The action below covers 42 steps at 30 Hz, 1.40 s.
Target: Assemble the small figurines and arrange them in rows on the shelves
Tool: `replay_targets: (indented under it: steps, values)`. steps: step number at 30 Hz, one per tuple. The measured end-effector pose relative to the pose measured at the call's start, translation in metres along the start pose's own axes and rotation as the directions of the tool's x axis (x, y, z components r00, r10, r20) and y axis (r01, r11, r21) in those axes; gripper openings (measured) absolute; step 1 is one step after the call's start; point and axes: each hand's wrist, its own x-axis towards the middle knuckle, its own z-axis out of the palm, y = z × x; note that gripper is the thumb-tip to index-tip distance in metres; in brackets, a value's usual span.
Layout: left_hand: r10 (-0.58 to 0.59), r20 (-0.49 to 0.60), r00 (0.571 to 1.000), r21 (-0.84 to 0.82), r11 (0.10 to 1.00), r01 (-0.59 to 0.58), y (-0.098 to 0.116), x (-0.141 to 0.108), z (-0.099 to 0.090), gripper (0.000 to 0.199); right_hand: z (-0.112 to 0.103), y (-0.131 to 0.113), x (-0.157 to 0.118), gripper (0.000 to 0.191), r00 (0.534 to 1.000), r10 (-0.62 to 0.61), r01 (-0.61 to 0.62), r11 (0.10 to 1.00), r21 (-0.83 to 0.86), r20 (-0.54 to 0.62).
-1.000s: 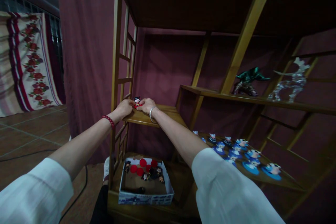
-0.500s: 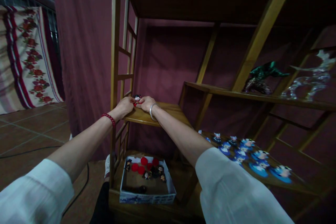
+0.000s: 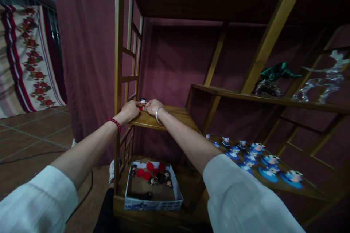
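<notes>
A small figurine (image 3: 143,102) with black hair and red clothing stands upright on a wooden shelf (image 3: 177,114), on what looks like a red base. My left hand (image 3: 131,110) closes on its left side, next to the lattice side of the shelf unit. From the right, my right hand (image 3: 152,107) pinches the figurine's lower part. The fingertips partly hide the base. Below, a shallow cardboard box (image 3: 153,205) holds several red discs (image 3: 150,166) and several small dark-haired figurines (image 3: 153,181).
Several blue-based figurines (image 3: 269,173) stand on a lower shelf at the right. A green sculpture (image 3: 276,76) and a clear deer-shaped ornament (image 3: 321,80) occupy a higher shelf. The lattice post (image 3: 118,62) rises beside my left hand. A cable (image 3: 87,193) lies on the floor.
Both hands stay at the figurine with only slight finger movement. The view has shifted very slightly; the box and shelf objects stay put.
</notes>
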Motion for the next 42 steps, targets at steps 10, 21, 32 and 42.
replay_targets:
  steps: [10, 21, 32, 42]
  values:
    - [0.017, 0.066, 0.998, 0.195, 0.980, -0.030, 0.008, -0.004, -0.005, 0.034, 0.001, 0.002, 0.000, 0.023, 0.999, -0.036, 0.036, 0.999, 0.002, -0.027]
    - [0.006, -0.011, 1.000, 0.317, 0.948, -0.002, 0.018, -0.017, -0.010, 0.034, -0.008, 0.001, -0.010, 0.027, 1.000, -0.027, 0.027, 1.000, -0.005, -0.003]
    - [0.183, -0.175, 0.967, 0.288, 0.949, -0.127, 0.022, -0.041, -0.009, 0.034, -0.019, -0.002, -0.038, 0.024, 0.995, -0.093, 0.093, 0.996, -0.005, -0.036]
    - [0.312, -0.267, 0.912, 0.192, 0.944, -0.267, 0.024, -0.068, 0.011, 0.032, -0.017, 0.006, -0.070, 0.022, 0.974, -0.195, 0.206, 0.974, 0.091, -0.112]
